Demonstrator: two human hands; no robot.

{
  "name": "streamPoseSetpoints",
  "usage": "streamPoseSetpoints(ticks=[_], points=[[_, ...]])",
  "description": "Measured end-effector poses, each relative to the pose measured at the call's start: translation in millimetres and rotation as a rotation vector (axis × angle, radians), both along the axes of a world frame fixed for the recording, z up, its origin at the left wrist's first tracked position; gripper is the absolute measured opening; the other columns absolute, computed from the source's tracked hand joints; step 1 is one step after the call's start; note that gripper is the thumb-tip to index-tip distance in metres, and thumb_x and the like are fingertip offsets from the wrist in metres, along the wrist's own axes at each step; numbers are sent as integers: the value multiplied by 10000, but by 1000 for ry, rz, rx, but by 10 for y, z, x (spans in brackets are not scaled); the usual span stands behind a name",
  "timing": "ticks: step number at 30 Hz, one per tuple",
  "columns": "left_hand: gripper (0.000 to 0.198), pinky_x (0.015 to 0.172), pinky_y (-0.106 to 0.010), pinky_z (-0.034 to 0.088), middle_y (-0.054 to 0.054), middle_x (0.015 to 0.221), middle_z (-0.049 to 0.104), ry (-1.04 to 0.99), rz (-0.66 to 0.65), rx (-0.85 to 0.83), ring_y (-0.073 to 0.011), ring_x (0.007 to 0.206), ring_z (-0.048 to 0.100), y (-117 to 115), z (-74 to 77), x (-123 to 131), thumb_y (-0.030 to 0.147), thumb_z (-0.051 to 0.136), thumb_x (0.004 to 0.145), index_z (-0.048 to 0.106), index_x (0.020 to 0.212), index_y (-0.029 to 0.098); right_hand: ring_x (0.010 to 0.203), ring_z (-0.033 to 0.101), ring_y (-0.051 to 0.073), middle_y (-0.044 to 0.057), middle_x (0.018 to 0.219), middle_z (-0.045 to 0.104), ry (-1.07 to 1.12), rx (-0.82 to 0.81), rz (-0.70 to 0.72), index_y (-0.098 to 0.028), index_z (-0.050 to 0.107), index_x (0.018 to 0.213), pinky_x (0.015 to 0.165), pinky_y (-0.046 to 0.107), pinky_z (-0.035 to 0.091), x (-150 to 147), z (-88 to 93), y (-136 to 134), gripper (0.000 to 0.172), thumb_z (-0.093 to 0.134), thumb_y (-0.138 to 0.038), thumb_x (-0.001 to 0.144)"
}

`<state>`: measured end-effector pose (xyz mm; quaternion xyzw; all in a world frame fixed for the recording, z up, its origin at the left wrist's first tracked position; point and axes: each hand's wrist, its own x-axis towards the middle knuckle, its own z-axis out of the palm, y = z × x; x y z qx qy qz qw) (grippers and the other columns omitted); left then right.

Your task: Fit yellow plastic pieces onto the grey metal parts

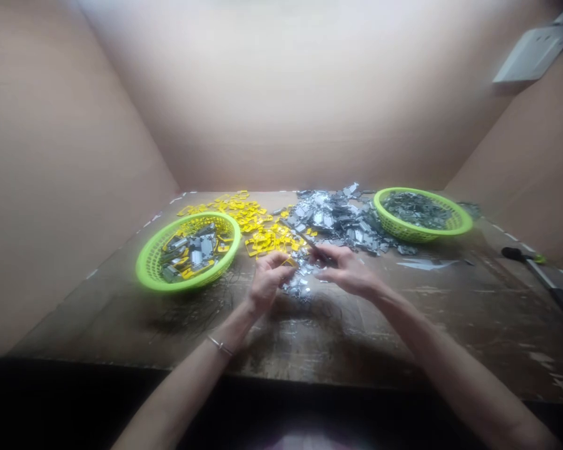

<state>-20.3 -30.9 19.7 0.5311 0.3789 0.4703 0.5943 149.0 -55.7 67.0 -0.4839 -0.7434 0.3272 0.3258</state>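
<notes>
My left hand (268, 281) is closed, with a small flat yellow piece (288, 262) pinched between thumb and fingers. Facing it, my right hand (347, 270) grips a thin dark tool (308, 240) that points up and to the left; its exact kind is too blurred to tell. Under and between the hands lies a scatter of small shiny silver bits (300, 284). Just beyond are a spread of yellow pieces (269, 239) and, to its right, a heap of grey metallic pieces (331, 215).
A green basket (145, 275) at left contains mixed yellow and grey pieces. Another green basket (462, 225) at back right holds dark grey pieces. Pale scraps (426, 264) and a black-handled rod (544, 278) lie at right. Walls enclose the worn table (394, 350); a white socket (535, 53) hangs upper right.
</notes>
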Motion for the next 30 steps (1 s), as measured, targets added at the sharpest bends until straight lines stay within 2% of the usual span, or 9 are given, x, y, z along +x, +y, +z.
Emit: streamPoseSetpoints(ticks=[4,9,12,16,20,23,30], points=[[83,398,-181,269,32,486,484,74,20,20,-38,397,382,57,32,-98,178,569,572,524,612,121,802,443,163,39,898,517,-302,22,124,-179,510,975,665,263,348,151,-4,-46,345,516,-159,630],[93,421,-178,303,32,504,490,156,27,32,-40,416,403,40,54,-115,178,563,562,526,626,122,804,444,172,54,902,524,-463,5,131,-199,501,1025,667,259,339,156,-111,-85,368,493,-206,658],[146,422,-177,315,17,560,524,156,29,10,-48,434,426,16,50,-101,173,560,553,528,687,124,735,463,158,43,830,553,-464,-2,120,-202,539,976,619,237,332,136,-128,-72,323,492,-219,657],[350,420,-183,322,21,595,551,84,42,-46,-55,421,438,-2,48,-83,169,572,538,505,882,154,591,460,121,14,683,575,-436,-23,139,-203,596,863,530,212,299,139,-117,-35,232,485,-216,660],[265,433,-190,321,3,619,564,132,-9,-76,-57,442,444,7,13,-77,196,614,512,578,767,131,492,420,89,-1,573,555,-440,-38,162,-181,622,755,475,205,257,150,-132,-3,203,469,-295,685],[207,405,-187,289,15,536,520,153,-33,-82,-52,418,411,5,-54,-66,268,618,535,582,676,121,470,396,81,1,553,548,-452,-20,173,-170,631,747,469,209,248,141,-165,8,240,457,-327,694],[207,386,-181,258,32,459,460,108,128,-103,-50,404,385,-71,-125,-18,289,637,515,526,546,118,454,350,64,-23,492,499,-398,-14,212,-156,638,739,467,203,237,99,-202,10,203,473,-249,667]])
